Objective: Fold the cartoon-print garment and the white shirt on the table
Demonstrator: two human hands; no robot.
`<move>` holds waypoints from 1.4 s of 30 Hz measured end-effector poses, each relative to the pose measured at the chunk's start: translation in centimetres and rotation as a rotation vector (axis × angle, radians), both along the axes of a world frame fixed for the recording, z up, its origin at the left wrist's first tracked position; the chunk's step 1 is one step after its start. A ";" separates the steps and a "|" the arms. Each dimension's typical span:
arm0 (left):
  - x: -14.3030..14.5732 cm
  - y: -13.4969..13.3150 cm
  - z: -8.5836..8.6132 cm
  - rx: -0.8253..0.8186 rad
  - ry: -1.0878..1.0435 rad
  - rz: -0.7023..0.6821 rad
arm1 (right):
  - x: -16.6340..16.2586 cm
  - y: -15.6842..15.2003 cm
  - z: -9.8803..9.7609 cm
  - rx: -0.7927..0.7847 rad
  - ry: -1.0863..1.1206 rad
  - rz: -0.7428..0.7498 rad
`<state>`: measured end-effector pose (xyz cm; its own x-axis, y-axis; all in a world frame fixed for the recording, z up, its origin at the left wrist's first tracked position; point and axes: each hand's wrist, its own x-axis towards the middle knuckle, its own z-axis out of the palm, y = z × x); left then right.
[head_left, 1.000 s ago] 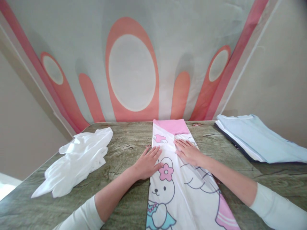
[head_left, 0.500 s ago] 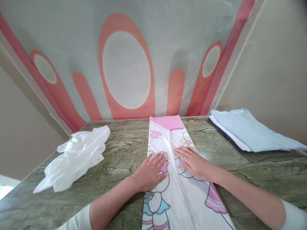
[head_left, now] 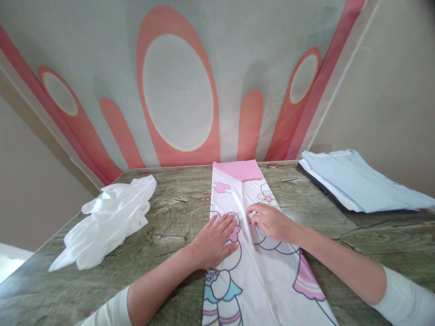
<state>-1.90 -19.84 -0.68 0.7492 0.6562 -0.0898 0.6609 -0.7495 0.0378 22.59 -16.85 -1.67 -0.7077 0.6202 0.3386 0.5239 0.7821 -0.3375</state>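
Note:
A white garment with cartoon print [head_left: 258,280] lies lengthwise on the table before me, its sides folded in to meet along a middle line. Pink fabric [head_left: 239,170] shows at its far end. My left hand [head_left: 215,240] rests flat on the left half, palm down, fingers stretched out. On the right half, beside the middle line, my right hand [head_left: 272,222] has its fingers curled in, with the fingertips at the fabric. They appear to pinch the cloth there, though the hand partly hides the contact.
A crumpled white cloth [head_left: 108,222] lies at the left of the wood-patterned table [head_left: 170,240]. At the right is a stack of folded clothes [head_left: 360,181], light blue on top, with white and dark layers beneath. A backdrop with coral shapes [head_left: 217,113] stands behind the table.
My right hand's fingers went from lying flat to curled in at the fabric near the middle line. My left hand stays flat in place. The camera view has shifted slightly.

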 end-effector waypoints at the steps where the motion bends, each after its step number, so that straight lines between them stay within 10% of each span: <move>1: 0.0 0.0 -0.1 0.002 0.000 0.000 | 0.2 -0.2 0.1 0.010 0.015 -0.008; 42: 0.6 -2.1 1.3 -0.141 -0.100 -0.214 | 0.7 -3.0 -0.2 0.032 0.017 0.218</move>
<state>-1.32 -21.90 0.63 0.8793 0.4681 -0.0876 0.4757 -0.8544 0.2091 23.33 -19.82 -1.84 -0.8180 0.4420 0.3681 0.3359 0.8865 -0.3181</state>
